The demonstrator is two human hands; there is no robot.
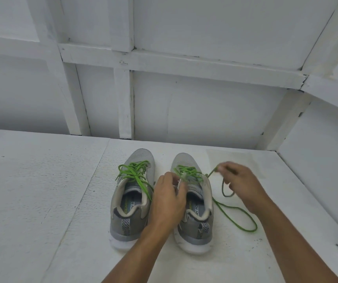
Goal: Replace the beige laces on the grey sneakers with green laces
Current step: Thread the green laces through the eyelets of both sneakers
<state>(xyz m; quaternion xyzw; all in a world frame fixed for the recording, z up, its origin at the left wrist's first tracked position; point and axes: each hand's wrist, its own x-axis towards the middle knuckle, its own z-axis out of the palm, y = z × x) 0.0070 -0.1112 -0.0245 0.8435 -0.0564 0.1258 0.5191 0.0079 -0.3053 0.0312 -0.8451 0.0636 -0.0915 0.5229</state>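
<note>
Two grey sneakers stand side by side on the white surface, toes pointing away from me. The left sneaker [130, 201] carries a green lace [134, 173] tied in a bow. The right sneaker [196, 209] has a green lace [188, 172] threaded through its eyelets, and a long loose end [243, 219] loops over the surface to its right. My left hand [169, 199] grips the right sneaker's tongue at the top. My right hand [239, 180] pinches the loose green lace just right of the shoe. No beige lace is in view.
The shoes stand on a white textured tabletop [41, 201]. A white panelled wall [184, 109] rises right behind them, and a white side wall [317, 170] closes in on the right.
</note>
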